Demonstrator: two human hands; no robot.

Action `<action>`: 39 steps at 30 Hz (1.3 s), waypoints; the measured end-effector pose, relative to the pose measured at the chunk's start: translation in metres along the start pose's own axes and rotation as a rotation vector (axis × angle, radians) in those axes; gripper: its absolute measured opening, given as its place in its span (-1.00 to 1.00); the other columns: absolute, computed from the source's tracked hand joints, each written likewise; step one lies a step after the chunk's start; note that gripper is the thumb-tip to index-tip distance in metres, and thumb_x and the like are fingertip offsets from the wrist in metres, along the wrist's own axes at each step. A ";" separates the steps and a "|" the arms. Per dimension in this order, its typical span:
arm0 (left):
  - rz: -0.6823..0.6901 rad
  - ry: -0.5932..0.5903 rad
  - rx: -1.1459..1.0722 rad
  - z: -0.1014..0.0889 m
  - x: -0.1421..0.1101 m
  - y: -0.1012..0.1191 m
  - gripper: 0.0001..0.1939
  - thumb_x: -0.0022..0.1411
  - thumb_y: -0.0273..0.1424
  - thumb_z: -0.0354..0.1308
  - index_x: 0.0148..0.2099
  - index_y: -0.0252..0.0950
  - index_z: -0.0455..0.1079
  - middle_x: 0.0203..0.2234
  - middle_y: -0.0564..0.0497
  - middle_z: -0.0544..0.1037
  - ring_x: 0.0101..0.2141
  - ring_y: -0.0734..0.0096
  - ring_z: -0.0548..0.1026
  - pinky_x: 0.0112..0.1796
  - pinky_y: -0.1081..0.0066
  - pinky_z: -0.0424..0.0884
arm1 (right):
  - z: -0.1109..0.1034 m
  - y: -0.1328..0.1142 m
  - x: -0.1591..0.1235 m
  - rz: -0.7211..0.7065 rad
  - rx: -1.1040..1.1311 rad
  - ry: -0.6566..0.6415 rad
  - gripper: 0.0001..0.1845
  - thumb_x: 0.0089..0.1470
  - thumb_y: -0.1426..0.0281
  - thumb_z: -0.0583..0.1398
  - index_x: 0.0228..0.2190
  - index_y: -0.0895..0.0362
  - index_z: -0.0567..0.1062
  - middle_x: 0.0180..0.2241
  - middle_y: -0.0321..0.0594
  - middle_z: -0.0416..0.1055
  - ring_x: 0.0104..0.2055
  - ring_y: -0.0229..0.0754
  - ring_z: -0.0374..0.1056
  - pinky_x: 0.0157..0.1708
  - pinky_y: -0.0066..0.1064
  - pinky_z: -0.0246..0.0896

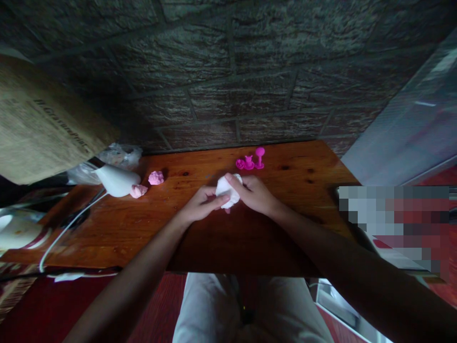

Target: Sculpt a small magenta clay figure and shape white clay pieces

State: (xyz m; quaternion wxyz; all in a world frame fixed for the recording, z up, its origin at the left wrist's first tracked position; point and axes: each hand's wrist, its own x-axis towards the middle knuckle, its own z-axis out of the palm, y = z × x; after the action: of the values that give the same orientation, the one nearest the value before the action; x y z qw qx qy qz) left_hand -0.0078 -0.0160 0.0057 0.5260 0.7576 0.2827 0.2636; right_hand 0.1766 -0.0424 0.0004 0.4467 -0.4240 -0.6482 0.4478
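Observation:
A lump of white modelling clay (223,189) is held up above the wooden table, between both hands. My left hand (203,204) grips it from the left, the thumb laid across its lower front. From the right, my right hand (255,190) closes on it with the thumb pressed on its upper face. The fingers behind the clay are mostly hidden. Just beyond my hands stand small bright pink plastic pieces (249,163), one of them a stalk with a round knob (260,151). Two crumpled pink clay lumps (156,177) lie farther left on the table.
A white rounded object with a cable (116,181) lies at the left, near a clear plastic bag (123,156) and a brown paper bag (46,119). A white cup (21,233) is at the far left. The brick wall (228,85) rises behind the wooden table (300,181).

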 end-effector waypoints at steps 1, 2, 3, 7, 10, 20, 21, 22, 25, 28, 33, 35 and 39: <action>-0.004 0.007 -0.004 0.001 0.000 0.001 -0.40 0.16 0.11 0.22 -0.45 -0.41 0.50 -0.66 0.00 0.50 -0.63 0.58 0.31 -0.57 0.55 0.19 | -0.001 0.001 0.000 -0.005 0.023 -0.033 -0.37 0.18 -0.13 0.08 -0.53 0.16 0.47 -0.55 -0.26 0.44 -0.48 -0.28 0.32 -0.41 -0.45 0.16; -0.003 0.010 -0.014 0.001 0.000 0.002 -0.41 0.17 0.10 0.22 -0.46 -0.40 0.49 -0.67 0.01 0.50 -0.63 0.58 0.32 -0.57 0.55 0.20 | -0.002 0.001 0.000 -0.014 0.042 -0.076 -0.40 0.17 -0.12 0.10 -0.49 0.16 0.48 -0.52 -0.28 0.44 -0.46 -0.29 0.31 -0.39 -0.45 0.16; -0.002 0.006 -0.026 0.002 0.000 0.002 -0.42 0.18 0.09 0.22 -0.47 -0.40 0.48 -0.67 0.02 0.50 -0.63 0.57 0.33 -0.56 0.55 0.22 | -0.003 0.001 0.000 -0.020 0.053 -0.124 -0.42 0.17 -0.11 0.11 -0.45 0.16 0.48 -0.50 -0.30 0.43 -0.45 -0.29 0.31 -0.37 -0.45 0.16; -0.019 -0.008 -0.047 0.003 -0.001 0.003 -0.45 0.19 0.07 0.23 -0.46 -0.39 0.47 -0.68 0.02 0.51 -0.65 0.55 0.37 -0.57 0.54 0.28 | -0.007 -0.002 0.000 0.038 0.006 -0.225 -0.45 0.22 -0.09 0.06 -0.40 0.14 0.46 -0.49 -0.34 0.40 -0.43 -0.30 0.28 -0.36 -0.45 0.14; -0.041 0.007 -0.019 0.003 -0.002 0.002 -0.44 0.20 0.07 0.21 -0.44 -0.39 0.49 -0.67 0.01 0.52 -0.67 0.55 0.37 -0.59 0.54 0.27 | -0.010 -0.004 0.000 0.068 -0.049 -0.248 -0.48 0.24 -0.05 0.05 -0.42 0.12 0.45 -0.53 -0.36 0.36 -0.47 -0.30 0.26 -0.39 -0.44 0.12; -0.057 -0.006 -0.061 0.003 0.001 0.000 -0.40 0.14 0.15 0.19 -0.49 -0.35 0.41 -0.72 0.07 0.41 -0.67 0.57 0.29 -0.58 0.52 0.17 | -0.003 -0.002 0.002 -0.052 -0.007 0.007 -0.51 0.22 -0.03 0.06 -0.42 0.12 0.42 -0.52 -0.35 0.31 -0.47 -0.30 0.20 -0.42 -0.43 0.09; -0.052 0.022 -0.064 0.003 0.000 -0.002 -0.42 0.16 0.12 0.19 -0.51 -0.34 0.39 -0.73 0.10 0.37 -0.67 0.58 0.28 -0.58 0.52 0.17 | -0.003 -0.002 0.002 -0.055 0.009 -0.015 -0.50 0.21 -0.05 0.07 -0.40 0.12 0.43 -0.52 -0.36 0.30 -0.48 -0.30 0.18 -0.44 -0.43 0.07; -0.045 0.057 -0.075 0.002 0.000 -0.003 -0.43 0.17 0.09 0.19 -0.54 -0.34 0.37 -0.74 0.11 0.34 -0.68 0.59 0.25 -0.58 0.52 0.15 | -0.004 -0.003 0.002 -0.056 0.017 -0.051 -0.50 0.20 -0.06 0.07 -0.39 0.12 0.44 -0.53 -0.37 0.29 -0.49 -0.31 0.16 -0.45 -0.42 0.04; -0.051 0.190 -0.130 0.000 -0.001 -0.009 -0.47 0.16 -0.01 0.22 -0.61 -0.33 0.31 -0.76 0.14 0.26 -0.70 0.63 0.15 -0.61 0.52 0.05 | -0.004 -0.004 0.001 -0.042 0.031 -0.158 -0.49 0.17 -0.07 0.11 -0.48 0.11 0.38 -0.59 -0.42 0.21 -0.53 -0.33 0.10 -0.49 -0.42 -0.02; -0.085 0.237 -0.108 0.000 -0.001 -0.009 -0.46 0.13 -0.02 0.23 -0.66 -0.32 0.27 -0.81 0.14 0.23 -0.73 0.64 0.11 -0.64 0.51 -0.01 | -0.001 -0.003 0.001 -0.021 0.136 -0.187 -0.52 0.14 -0.05 0.15 -0.51 0.10 0.34 -0.61 -0.46 0.15 -0.55 -0.35 0.04 -0.52 -0.43 -0.08; -0.069 0.191 -0.067 0.003 -0.001 -0.003 -0.42 0.17 0.06 0.17 -0.64 -0.32 0.34 -0.85 0.13 0.24 -0.77 0.62 0.13 -0.64 0.50 0.03 | 0.006 0.001 0.001 0.017 0.311 -0.099 -0.57 0.13 0.01 0.19 -0.50 0.11 0.36 -0.61 -0.46 0.11 -0.58 -0.37 -0.04 -0.55 -0.42 -0.17; -0.052 0.167 -0.097 0.002 0.000 -0.005 -0.43 0.17 0.08 0.16 -0.57 -0.34 0.41 -0.81 0.10 0.32 -0.75 0.61 0.18 -0.63 0.49 0.05 | 0.007 0.002 0.002 0.015 0.339 -0.088 -0.59 0.13 0.04 0.20 -0.50 0.11 0.36 -0.61 -0.45 0.14 -0.59 -0.37 -0.04 -0.56 -0.42 -0.18; -0.031 0.174 -0.147 0.000 0.001 -0.009 -0.41 0.20 0.11 0.13 -0.50 -0.35 0.45 -0.77 0.09 0.36 -0.73 0.61 0.20 -0.64 0.50 0.05 | 0.007 0.002 0.002 0.010 0.322 -0.035 -0.62 0.12 0.05 0.21 -0.46 0.11 0.40 -0.58 -0.43 0.18 -0.56 -0.36 0.01 -0.53 -0.42 -0.12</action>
State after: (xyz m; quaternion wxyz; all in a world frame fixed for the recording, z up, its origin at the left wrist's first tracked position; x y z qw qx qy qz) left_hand -0.0085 -0.0123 -0.0022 0.5575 0.6870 0.3186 0.3402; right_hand 0.1702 -0.0414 -0.0027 0.4951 -0.3421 -0.5737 0.5556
